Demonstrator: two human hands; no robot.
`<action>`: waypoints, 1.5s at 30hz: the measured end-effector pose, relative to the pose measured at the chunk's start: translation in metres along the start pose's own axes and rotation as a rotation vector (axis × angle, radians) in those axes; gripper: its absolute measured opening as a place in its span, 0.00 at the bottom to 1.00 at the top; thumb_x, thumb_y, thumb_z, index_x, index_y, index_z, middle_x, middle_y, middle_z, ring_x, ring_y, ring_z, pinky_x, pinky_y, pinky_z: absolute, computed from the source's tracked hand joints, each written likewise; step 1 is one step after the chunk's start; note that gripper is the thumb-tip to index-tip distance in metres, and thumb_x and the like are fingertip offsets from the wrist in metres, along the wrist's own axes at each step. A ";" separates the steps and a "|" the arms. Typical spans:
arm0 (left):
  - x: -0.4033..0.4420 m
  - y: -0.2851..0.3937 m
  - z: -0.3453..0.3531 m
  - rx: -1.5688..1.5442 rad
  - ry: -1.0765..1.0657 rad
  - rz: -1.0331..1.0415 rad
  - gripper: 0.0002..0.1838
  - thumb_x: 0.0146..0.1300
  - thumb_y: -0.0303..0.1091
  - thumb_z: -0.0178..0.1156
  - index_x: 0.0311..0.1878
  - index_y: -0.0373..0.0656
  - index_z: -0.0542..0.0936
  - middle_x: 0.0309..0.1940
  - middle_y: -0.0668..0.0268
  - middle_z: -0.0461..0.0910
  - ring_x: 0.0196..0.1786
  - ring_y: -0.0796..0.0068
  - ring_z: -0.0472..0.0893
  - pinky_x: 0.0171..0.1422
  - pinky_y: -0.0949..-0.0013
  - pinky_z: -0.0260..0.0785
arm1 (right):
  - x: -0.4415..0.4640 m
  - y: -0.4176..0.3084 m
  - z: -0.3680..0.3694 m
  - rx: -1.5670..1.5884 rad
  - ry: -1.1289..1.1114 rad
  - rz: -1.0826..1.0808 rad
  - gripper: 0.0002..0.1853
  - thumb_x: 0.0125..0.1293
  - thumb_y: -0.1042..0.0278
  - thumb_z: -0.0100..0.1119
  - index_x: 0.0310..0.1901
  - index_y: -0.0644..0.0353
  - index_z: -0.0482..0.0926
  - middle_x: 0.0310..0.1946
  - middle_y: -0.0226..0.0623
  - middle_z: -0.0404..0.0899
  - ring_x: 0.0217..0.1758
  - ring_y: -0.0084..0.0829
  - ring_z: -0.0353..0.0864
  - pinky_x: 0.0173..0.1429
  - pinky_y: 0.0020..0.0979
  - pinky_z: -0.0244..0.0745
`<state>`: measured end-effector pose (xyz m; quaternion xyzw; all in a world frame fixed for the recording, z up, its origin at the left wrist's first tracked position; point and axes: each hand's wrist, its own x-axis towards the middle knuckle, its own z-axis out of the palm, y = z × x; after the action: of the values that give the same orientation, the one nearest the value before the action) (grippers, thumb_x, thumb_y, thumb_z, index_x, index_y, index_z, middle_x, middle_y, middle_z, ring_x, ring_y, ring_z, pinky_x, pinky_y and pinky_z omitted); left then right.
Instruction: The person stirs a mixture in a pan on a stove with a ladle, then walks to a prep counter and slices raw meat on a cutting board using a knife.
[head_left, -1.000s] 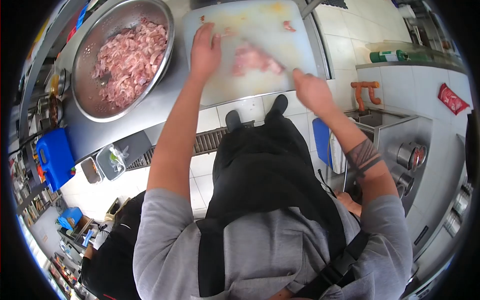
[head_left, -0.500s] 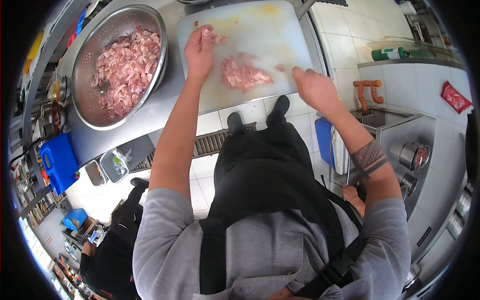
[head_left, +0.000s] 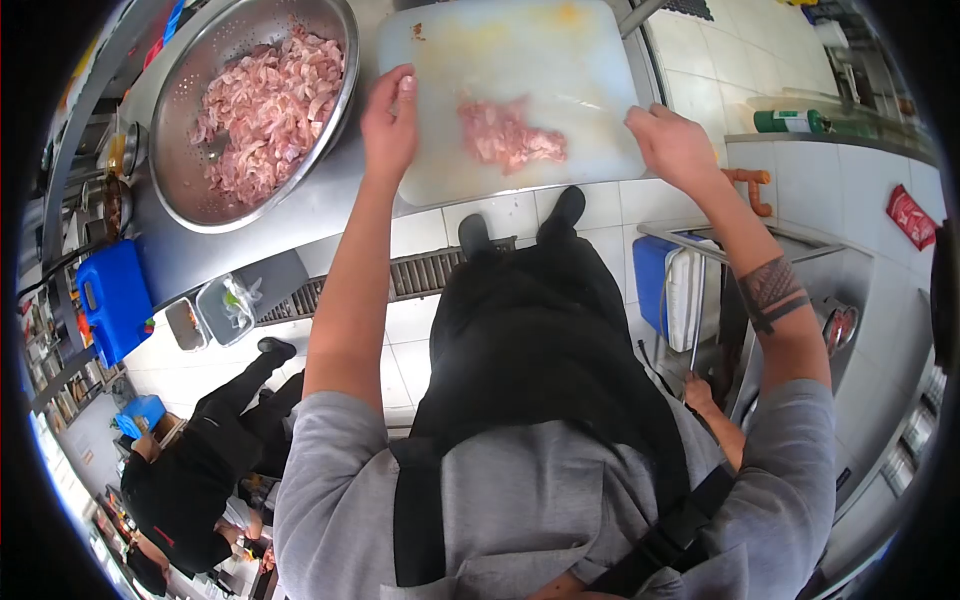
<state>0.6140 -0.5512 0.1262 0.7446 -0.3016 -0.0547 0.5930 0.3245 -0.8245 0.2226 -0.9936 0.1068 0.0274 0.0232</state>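
My left hand (head_left: 389, 125) is at the left edge of the white cutting board (head_left: 500, 45). No meat shows in it; its thumb is up and its fingers are loosely bent and apart. A small heap of raw, pink sliced meat (head_left: 512, 135) lies on the board between my hands. At the board's right edge, my right hand (head_left: 672, 145) is closed in a fist; what it grips is hidden. A thin bright streak shows on the board left of that fist. Left of the board, a perforated steel colander (head_left: 172, 150) holds many raw meat strips (head_left: 275, 110).
The steel counter (head_left: 215, 255) carries board and colander. A blue jerrycan (head_left: 115, 300) and plastic tubs (head_left: 222, 310) are at lower left. Another person in black (head_left: 195, 470) is behind on the left. Another hand (head_left: 698, 392) holds a rod at right. An orange pipe (head_left: 755, 190) stands beyond.
The meat in my left hand is gone from it, and that hand has come to the board's left edge. My right hand has moved right, to the board's edge. The view has shifted slightly.
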 end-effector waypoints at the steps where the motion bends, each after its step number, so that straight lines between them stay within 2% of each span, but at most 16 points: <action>1: 0.001 -0.005 0.001 0.127 -0.062 0.084 0.21 0.80 0.41 0.56 0.66 0.36 0.79 0.61 0.55 0.82 0.57 0.62 0.84 0.65 0.63 0.75 | -0.008 0.004 0.002 0.076 0.001 0.090 0.06 0.73 0.62 0.56 0.46 0.52 0.78 0.29 0.44 0.81 0.38 0.48 0.86 0.42 0.48 0.81; 6: 0.007 0.020 0.030 0.229 -0.505 0.157 0.32 0.75 0.50 0.61 0.73 0.39 0.73 0.74 0.48 0.71 0.73 0.50 0.73 0.78 0.57 0.65 | -0.051 -0.005 0.033 0.477 -0.106 0.390 0.13 0.78 0.54 0.56 0.47 0.55 0.79 0.23 0.41 0.78 0.27 0.39 0.81 0.33 0.40 0.80; 8: -0.002 0.034 0.043 0.198 -0.672 0.116 0.35 0.73 0.52 0.63 0.75 0.41 0.71 0.76 0.46 0.68 0.79 0.48 0.67 0.82 0.56 0.61 | -0.057 -0.048 0.027 1.047 -0.381 0.907 0.17 0.80 0.52 0.53 0.51 0.58 0.79 0.21 0.34 0.74 0.18 0.29 0.75 0.23 0.34 0.74; 11: -0.027 0.054 0.060 0.290 -0.691 0.206 0.42 0.67 0.55 0.69 0.76 0.39 0.69 0.76 0.47 0.67 0.78 0.48 0.66 0.81 0.54 0.62 | -0.049 -0.115 0.033 1.191 -0.325 0.924 0.16 0.81 0.53 0.52 0.52 0.59 0.77 0.21 0.28 0.70 0.15 0.23 0.71 0.17 0.31 0.69; 14: -0.053 0.063 0.082 0.291 -0.486 0.197 0.41 0.62 0.52 0.73 0.72 0.37 0.74 0.75 0.47 0.68 0.76 0.46 0.69 0.79 0.54 0.65 | -0.031 -0.182 0.051 1.325 -0.244 0.909 0.12 0.82 0.56 0.51 0.48 0.57 0.73 0.20 0.27 0.68 0.15 0.22 0.70 0.17 0.32 0.68; 17: -0.057 0.040 0.099 0.244 -0.119 0.257 0.23 0.58 0.38 0.73 0.55 0.35 0.86 0.65 0.49 0.78 0.67 0.50 0.78 0.69 0.55 0.75 | -0.007 -0.223 0.053 1.505 -0.101 0.929 0.11 0.82 0.58 0.50 0.46 0.58 0.72 0.20 0.27 0.67 0.15 0.23 0.67 0.17 0.32 0.67; 18: -0.054 0.044 0.098 0.284 -0.086 0.257 0.23 0.58 0.38 0.73 0.55 0.35 0.86 0.65 0.49 0.78 0.67 0.50 0.78 0.69 0.55 0.75 | -0.002 -0.226 0.052 1.476 -0.099 0.926 0.15 0.81 0.59 0.49 0.47 0.65 0.73 0.23 0.39 0.74 0.15 0.30 0.74 0.18 0.35 0.71; 21: -0.034 0.061 0.068 -0.047 0.061 -0.053 0.20 0.58 0.34 0.70 0.54 0.38 0.87 0.58 0.51 0.83 0.62 0.52 0.82 0.67 0.57 0.76 | 0.021 -0.239 0.022 1.568 -0.113 0.880 0.13 0.82 0.59 0.50 0.48 0.62 0.75 0.22 0.33 0.73 0.15 0.24 0.72 0.17 0.32 0.68; 27: 0.049 0.131 -0.069 0.138 0.397 0.355 0.22 0.59 0.38 0.69 0.56 0.40 0.85 0.61 0.47 0.81 0.63 0.46 0.81 0.68 0.49 0.73 | 0.071 -0.285 -0.078 1.500 -0.096 0.491 0.13 0.80 0.58 0.53 0.50 0.62 0.77 0.21 0.30 0.72 0.16 0.23 0.72 0.20 0.32 0.70; 29: 0.066 0.150 -0.119 0.262 0.471 0.402 0.16 0.63 0.30 0.64 0.54 0.39 0.85 0.59 0.51 0.82 0.60 0.51 0.82 0.67 0.57 0.73 | 0.086 -0.290 -0.098 1.450 -0.158 0.382 0.14 0.79 0.57 0.56 0.48 0.62 0.78 0.21 0.31 0.73 0.17 0.24 0.72 0.22 0.33 0.72; 30: 0.078 0.122 -0.141 0.267 0.480 0.408 0.16 0.63 0.30 0.64 0.54 0.39 0.85 0.59 0.51 0.82 0.60 0.51 0.82 0.67 0.57 0.73 | 0.088 -0.290 -0.097 1.450 -0.157 0.368 0.14 0.79 0.57 0.56 0.48 0.62 0.78 0.21 0.31 0.73 0.17 0.24 0.72 0.22 0.33 0.72; 32: 0.103 0.042 -0.182 0.798 0.493 0.374 0.22 0.66 0.46 0.67 0.56 0.43 0.87 0.60 0.52 0.83 0.62 0.48 0.82 0.68 0.53 0.75 | 0.086 -0.284 -0.085 1.395 -0.116 0.417 0.14 0.79 0.58 0.55 0.48 0.61 0.79 0.21 0.31 0.73 0.17 0.23 0.72 0.22 0.32 0.71; 35: 0.100 0.023 -0.226 1.063 0.540 0.329 0.24 0.68 0.51 0.64 0.59 0.43 0.86 0.63 0.50 0.81 0.63 0.47 0.82 0.68 0.51 0.74 | 0.070 -0.261 -0.067 1.304 -0.120 0.521 0.14 0.79 0.57 0.55 0.50 0.61 0.79 0.20 0.30 0.72 0.16 0.23 0.71 0.21 0.32 0.71; 36: 0.093 0.037 -0.226 1.059 0.528 0.327 0.24 0.68 0.51 0.64 0.59 0.43 0.86 0.63 0.50 0.81 0.63 0.47 0.82 0.68 0.51 0.74 | 0.062 -0.253 -0.060 1.305 -0.123 0.535 0.14 0.79 0.57 0.55 0.50 0.61 0.79 0.20 0.30 0.72 0.16 0.23 0.71 0.21 0.32 0.71; 39: 0.079 0.081 -0.228 0.613 -0.135 -0.127 0.24 0.64 0.45 0.66 0.59 0.41 0.86 0.54 0.45 0.85 0.56 0.46 0.85 0.66 0.53 0.76 | 0.041 -0.226 -0.041 1.270 -0.101 0.622 0.14 0.78 0.57 0.55 0.48 0.61 0.78 0.17 0.30 0.70 0.15 0.24 0.71 0.19 0.32 0.69; 45: 0.062 0.107 -0.196 0.686 -0.240 0.026 0.22 0.64 0.41 0.65 0.59 0.42 0.86 0.61 0.49 0.83 0.60 0.47 0.83 0.67 0.53 0.75 | -0.009 -0.165 -0.002 1.134 0.017 0.812 0.13 0.78 0.59 0.56 0.45 0.63 0.76 0.17 0.31 0.71 0.13 0.24 0.71 0.18 0.32 0.68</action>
<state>0.7095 -0.4284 0.2979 0.8845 -0.3795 -0.0299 0.2699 0.3509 -0.6617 0.2317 -0.7100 0.4677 -0.0336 0.5254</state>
